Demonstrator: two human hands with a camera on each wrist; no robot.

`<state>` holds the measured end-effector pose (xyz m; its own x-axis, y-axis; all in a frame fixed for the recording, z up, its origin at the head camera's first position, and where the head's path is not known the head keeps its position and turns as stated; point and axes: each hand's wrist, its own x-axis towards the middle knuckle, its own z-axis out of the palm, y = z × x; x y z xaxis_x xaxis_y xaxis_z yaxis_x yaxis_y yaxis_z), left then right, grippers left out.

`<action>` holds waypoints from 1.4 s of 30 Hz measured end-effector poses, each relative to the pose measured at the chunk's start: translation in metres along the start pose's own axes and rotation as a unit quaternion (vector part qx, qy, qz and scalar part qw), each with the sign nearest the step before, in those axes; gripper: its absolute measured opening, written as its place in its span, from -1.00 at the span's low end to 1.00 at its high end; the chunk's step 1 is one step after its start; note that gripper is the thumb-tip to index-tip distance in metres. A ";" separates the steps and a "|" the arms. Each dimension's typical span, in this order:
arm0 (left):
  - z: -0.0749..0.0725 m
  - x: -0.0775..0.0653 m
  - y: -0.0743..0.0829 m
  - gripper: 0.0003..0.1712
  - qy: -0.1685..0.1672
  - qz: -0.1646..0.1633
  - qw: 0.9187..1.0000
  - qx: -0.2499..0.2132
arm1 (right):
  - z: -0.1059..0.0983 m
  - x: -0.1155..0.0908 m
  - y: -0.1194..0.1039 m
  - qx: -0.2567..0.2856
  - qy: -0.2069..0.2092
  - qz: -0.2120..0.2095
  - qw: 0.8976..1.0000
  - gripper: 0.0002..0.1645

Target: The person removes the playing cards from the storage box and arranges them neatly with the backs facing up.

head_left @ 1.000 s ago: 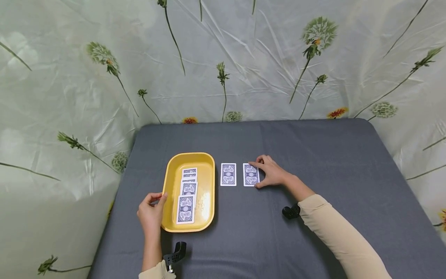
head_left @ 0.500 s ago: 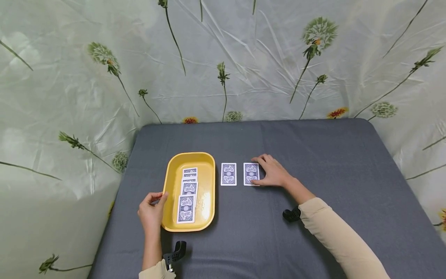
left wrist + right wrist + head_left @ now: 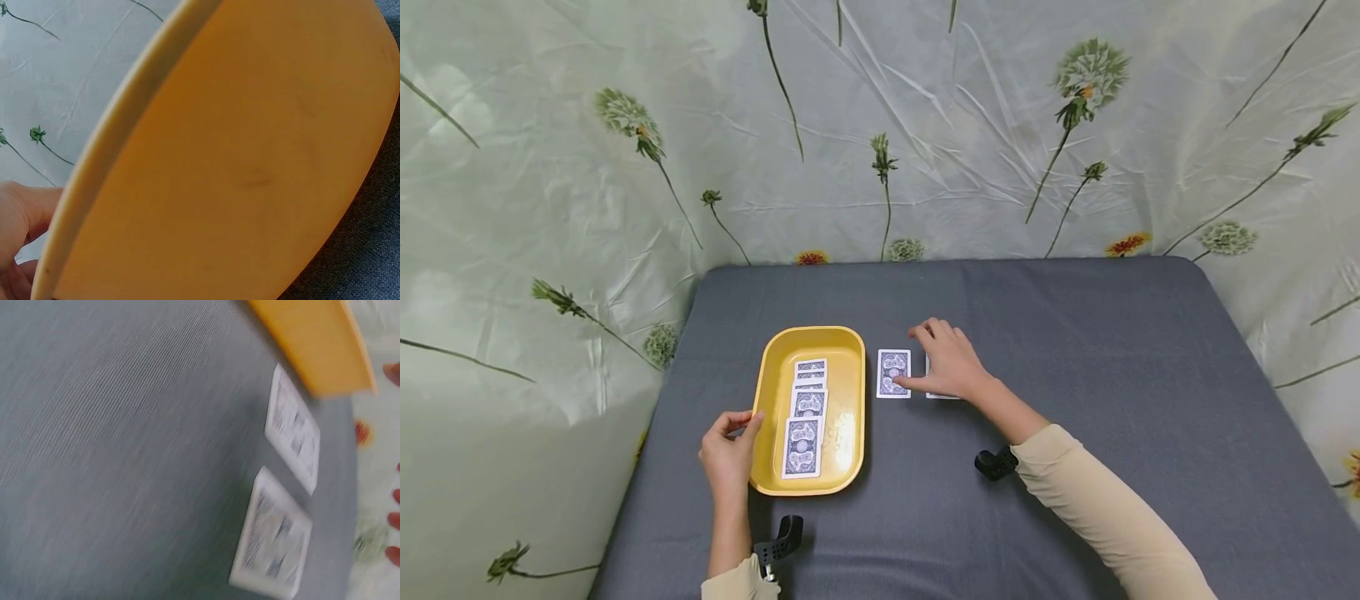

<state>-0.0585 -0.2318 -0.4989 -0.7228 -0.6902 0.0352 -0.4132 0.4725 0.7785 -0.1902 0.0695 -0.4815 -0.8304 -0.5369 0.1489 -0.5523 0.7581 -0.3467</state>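
Observation:
My left hand (image 3: 727, 457) pinches the left rim of a yellow tray (image 3: 844, 400) between thumb and fingers. The left wrist view is mostly filled by the tray's outer wall (image 3: 225, 156). Inside the tray, several blue-backed playing cards (image 3: 802, 448) lie face down in an overlapping column. Two more lie side by side on the cloth to the right: a nearer-to-tray card (image 3: 892, 362) and a right-hand card (image 3: 275, 540). My right hand (image 3: 953, 367) hovers with spread fingers over them, hiding most of the right-hand one; its thumb overlaps the other. It holds nothing.
A grey cloth (image 3: 1075, 333) covers the table. Behind it hangs a pale curtain (image 3: 985, 125) printed with flowers. Black wrist devices sit under both sleeves, the right one (image 3: 996, 464) close over the cloth and the left one (image 3: 781, 542) just below the tray.
My right hand has left the right-hand card, which stays in its place, and has moved left toward the card beside the tray. The left hand keeps its hold on the rim.

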 end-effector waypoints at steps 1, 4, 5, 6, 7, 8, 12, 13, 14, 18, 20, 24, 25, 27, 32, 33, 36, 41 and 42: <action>0.000 0.000 -0.001 -0.73 0.001 0.000 1.000 0.000 | 0.000 0.003 -0.006 0.000 -0.003 -0.002 1.000 -0.12; 0.000 0.000 -0.002 -0.74 0.001 -0.001 1.000 0.000 | 0.000 0.011 -0.024 0.001 -0.012 -0.009 1.000 -0.14; 0.000 0.000 -0.002 -0.74 0.001 -0.001 1.000 0.000 | 0.001 0.013 -0.029 0.001 -0.013 -0.013 1.000 -0.15; 0.000 0.000 -0.002 -0.74 0.001 -0.002 1.000 0.001 | 0.002 0.015 -0.035 0.002 -0.012 -0.016 1.000 -0.16; 0.000 0.000 -0.002 -0.74 0.000 -0.003 1.000 0.001 | 0.003 0.016 -0.041 -0.001 -0.009 -0.022 1.000 -0.17; 0.000 0.001 -0.001 -0.74 -0.002 -0.005 1.000 0.001 | 0.004 0.018 -0.046 -0.004 -0.005 -0.028 1.000 -0.18; 0.001 0.002 0.000 -0.74 -0.008 -0.010 1.000 -0.001 | 0.013 0.019 -0.072 -0.023 0.016 -0.068 0.997 -0.19; 0.001 0.003 0.000 -0.73 -0.008 -0.011 1.000 -0.003 | 0.015 0.019 -0.079 -0.023 0.017 -0.082 0.996 -0.19; 0.001 0.003 0.001 -0.73 -0.009 -0.012 1.000 -0.005 | 0.018 0.019 -0.086 -0.028 0.015 -0.094 0.995 -0.19; 0.002 0.004 0.002 -0.72 -0.012 -0.010 1.000 -0.009 | 0.029 0.021 -0.112 -0.040 -0.032 -0.128 0.990 -0.18; 0.002 0.005 0.003 -0.73 -0.014 -0.010 1.000 -0.012 | 0.034 0.022 -0.121 -0.056 -0.065 -0.132 0.988 -0.17; 0.003 0.005 0.002 -0.74 -0.013 -0.016 1.000 -0.014 | 0.046 0.022 -0.134 -0.090 -0.113 -0.129 0.981 -0.14; 0.003 0.005 0.002 -0.75 -0.012 -0.015 1.000 -0.017 | 0.049 0.022 -0.137 -0.097 -0.120 -0.130 0.980 -0.13; 0.003 0.005 0.002 -0.76 -0.012 -0.012 1.000 -0.017 | 0.055 0.022 -0.141 -0.112 -0.129 -0.129 0.977 -0.11; 0.001 0.005 0.001 -0.74 -0.019 -0.009 1.000 -0.021 | 0.071 0.019 -0.149 -0.150 -0.159 -0.129 0.967 0.05; 0.001 0.006 0.001 -0.74 -0.020 -0.011 1.000 -0.021 | 0.074 0.019 -0.150 -0.159 -0.164 -0.130 0.965 0.09; 0.001 0.006 0.000 -0.74 -0.019 -0.010 1.000 -0.020 | 0.081 0.017 -0.151 -0.180 -0.168 -0.132 0.960 0.18; -0.001 0.006 -0.002 -0.75 -0.009 -0.003 1.000 -0.017 | 0.087 0.017 -0.153 -0.186 -0.152 -0.133 0.962 0.17; -0.001 0.006 -0.002 -0.76 -0.007 -0.003 1.000 -0.017 | 0.088 0.018 -0.154 -0.187 -0.151 -0.132 0.962 0.16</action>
<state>-0.0615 -0.2378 -0.4999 -0.7287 -0.6845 0.0224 -0.3983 0.4502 0.7992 -0.1132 -0.0893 -0.5068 -0.6290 -0.7697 -0.1095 -0.7762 0.6297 0.0318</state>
